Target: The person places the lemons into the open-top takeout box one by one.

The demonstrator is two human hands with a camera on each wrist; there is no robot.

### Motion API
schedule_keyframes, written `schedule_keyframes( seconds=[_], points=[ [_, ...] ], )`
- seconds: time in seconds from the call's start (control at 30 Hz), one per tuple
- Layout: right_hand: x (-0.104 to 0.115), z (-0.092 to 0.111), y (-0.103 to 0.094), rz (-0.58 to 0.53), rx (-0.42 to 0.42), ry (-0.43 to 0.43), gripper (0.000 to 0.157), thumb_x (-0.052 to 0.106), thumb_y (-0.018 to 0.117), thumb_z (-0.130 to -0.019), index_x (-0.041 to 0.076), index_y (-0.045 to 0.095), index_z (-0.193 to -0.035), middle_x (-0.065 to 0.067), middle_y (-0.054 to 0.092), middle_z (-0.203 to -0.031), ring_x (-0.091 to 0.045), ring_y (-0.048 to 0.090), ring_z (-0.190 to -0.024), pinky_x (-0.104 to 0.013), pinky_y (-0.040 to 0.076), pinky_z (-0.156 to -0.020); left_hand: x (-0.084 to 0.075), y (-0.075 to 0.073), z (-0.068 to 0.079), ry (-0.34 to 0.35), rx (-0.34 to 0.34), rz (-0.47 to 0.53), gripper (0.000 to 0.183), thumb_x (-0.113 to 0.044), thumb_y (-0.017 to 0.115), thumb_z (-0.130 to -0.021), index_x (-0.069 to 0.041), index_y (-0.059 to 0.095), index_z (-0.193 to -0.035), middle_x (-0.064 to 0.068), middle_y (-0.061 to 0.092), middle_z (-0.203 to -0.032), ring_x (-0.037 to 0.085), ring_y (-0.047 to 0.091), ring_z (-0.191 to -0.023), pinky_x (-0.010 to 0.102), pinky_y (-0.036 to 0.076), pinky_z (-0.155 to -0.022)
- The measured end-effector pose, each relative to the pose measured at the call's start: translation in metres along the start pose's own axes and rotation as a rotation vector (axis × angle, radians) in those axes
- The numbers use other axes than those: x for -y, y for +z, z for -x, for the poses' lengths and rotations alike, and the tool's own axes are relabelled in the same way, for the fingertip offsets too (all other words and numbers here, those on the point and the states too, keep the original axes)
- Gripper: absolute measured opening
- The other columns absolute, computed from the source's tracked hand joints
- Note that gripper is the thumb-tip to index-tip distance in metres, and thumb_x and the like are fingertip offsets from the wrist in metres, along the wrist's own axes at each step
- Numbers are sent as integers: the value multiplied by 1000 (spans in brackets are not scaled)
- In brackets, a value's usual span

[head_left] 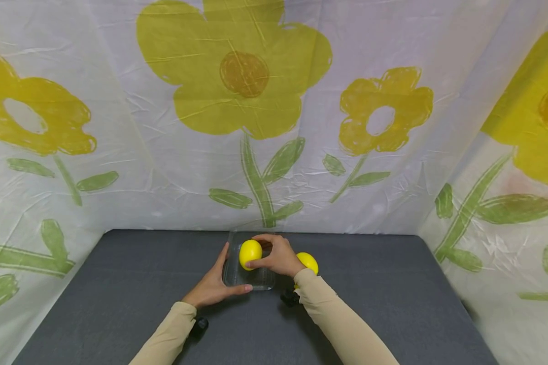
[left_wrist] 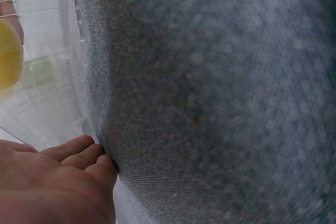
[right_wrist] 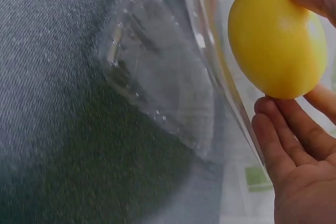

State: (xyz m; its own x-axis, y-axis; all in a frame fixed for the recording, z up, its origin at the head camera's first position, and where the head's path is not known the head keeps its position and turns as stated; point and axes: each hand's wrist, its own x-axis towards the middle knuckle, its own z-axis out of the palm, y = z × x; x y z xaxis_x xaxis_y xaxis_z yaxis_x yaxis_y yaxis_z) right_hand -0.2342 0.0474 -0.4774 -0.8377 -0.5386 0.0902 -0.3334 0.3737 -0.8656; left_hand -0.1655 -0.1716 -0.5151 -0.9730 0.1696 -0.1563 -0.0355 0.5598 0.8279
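Observation:
A clear plastic container [head_left: 235, 278] stands on the dark table before me. My left hand [head_left: 214, 288] rests on its left side, with straight fingers along the wall and the thumb by the near edge. My right hand [head_left: 279, 256] holds a smooth yellow lemon [head_left: 250, 254] between thumb and fingers, over the container in the head view. In the right wrist view the lemon [right_wrist: 277, 40] appears beside the container's clear rim [right_wrist: 220, 72]. The left wrist view shows the left fingers [left_wrist: 79, 150] against the container's lower side.
A second yellow lemon [head_left: 308, 261] lies right of the container, partly hidden by my right forearm. A bit of yellow also shows beneath that wrist. The grey table [head_left: 374, 289] meets a white curtain [head_left: 173, 167] printed with yellow flowers at the back and sides.

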Motion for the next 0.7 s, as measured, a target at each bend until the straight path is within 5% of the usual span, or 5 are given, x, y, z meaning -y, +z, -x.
schedule_keyframes(
  seconds=[0.33, 0.7],
  points=[
    [6, -7, 12, 54, 71, 11, 71, 26, 89, -80, 1, 59, -140, -8, 68, -124, -22, 68, -104, -29, 56, -86, 0, -1, 0, 22, 9, 0, 131, -51, 84, -79, -16, -9, -164, 22, 9, -167, 46, 20, -150, 69, 30, -110],
    [11, -14, 17, 189, 131, 46, 70, 27, 89, -80, 3, 60, -139, -5, 68, -124, -16, 66, -103, -32, 53, -91, 1, 0, 0, 16, 9, 19, 130, -48, 85, -80, -16, -8, -164, 20, 6, -168, 45, 19, -150, 68, 30, -111]
  ],
)
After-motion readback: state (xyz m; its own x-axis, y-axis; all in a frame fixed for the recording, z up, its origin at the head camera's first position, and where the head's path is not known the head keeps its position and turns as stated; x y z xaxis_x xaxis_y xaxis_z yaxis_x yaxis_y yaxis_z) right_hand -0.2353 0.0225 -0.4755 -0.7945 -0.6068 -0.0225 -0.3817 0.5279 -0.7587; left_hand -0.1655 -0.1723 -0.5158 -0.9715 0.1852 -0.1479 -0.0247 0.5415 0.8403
